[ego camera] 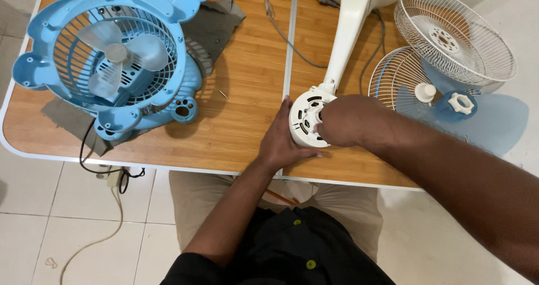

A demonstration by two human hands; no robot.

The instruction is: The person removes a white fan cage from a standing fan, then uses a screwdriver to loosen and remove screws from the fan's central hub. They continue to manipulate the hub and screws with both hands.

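A white fan motor housing (306,115), round and slotted, lies on the wooden table (247,122) at the end of a white fan stand (345,35). My left hand (282,142) rests flat against the housing's left side and steadies it. Over the front of the housing my right hand (345,121) is curled, fingertips at its centre; whether it grips a small part is hidden.
A blue bear-shaped table fan (115,55) lies on a grey cloth (216,29) at the left. At the right sit two white wire fan guards (452,32), a translucent blue fan blade (477,116) with white knobs, and grey cables (281,32). A small screw (223,94) lies mid-table.
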